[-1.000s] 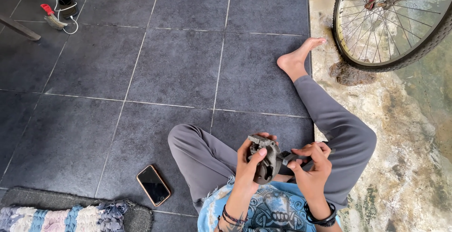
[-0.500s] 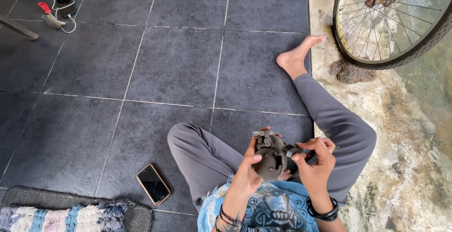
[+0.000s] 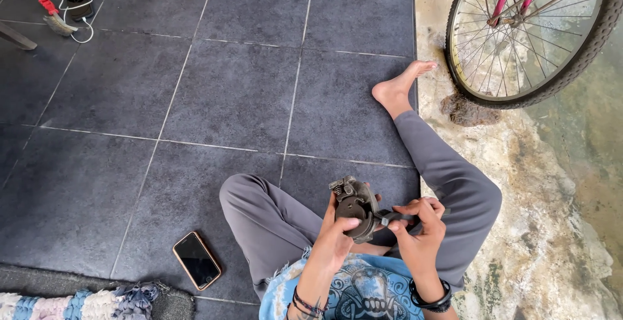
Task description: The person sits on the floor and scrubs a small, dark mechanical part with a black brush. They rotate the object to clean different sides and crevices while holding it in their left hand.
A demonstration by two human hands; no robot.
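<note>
We see the left hand point(image 3: 339, 239) gripping a dark metal mechanical part point(image 3: 355, 207), round and greasy, held upright above the lap. The fingers are closed around its lower side. The right hand point(image 3: 418, 232) is closed on a thin dark tool point(image 3: 397, 216), whose tip meets the part from the right side. Both wrists are bent inward and carry dark bracelets. Compared with one second ago, the part is turned a little and the hands sit slightly closer together.

The person sits on the dark tiled floor point(image 3: 233, 93), one leg folded, the other stretched, bare foot point(image 3: 397, 87) near a bicycle wheel point(image 3: 532, 34) with pink frame. A smartphone point(image 3: 196, 260) with orange edge lies screen-up on the floor at left, near a striped rug point(image 3: 78, 304). Far at top left lie a red-handled tool point(image 3: 53, 15) and a white cable.
</note>
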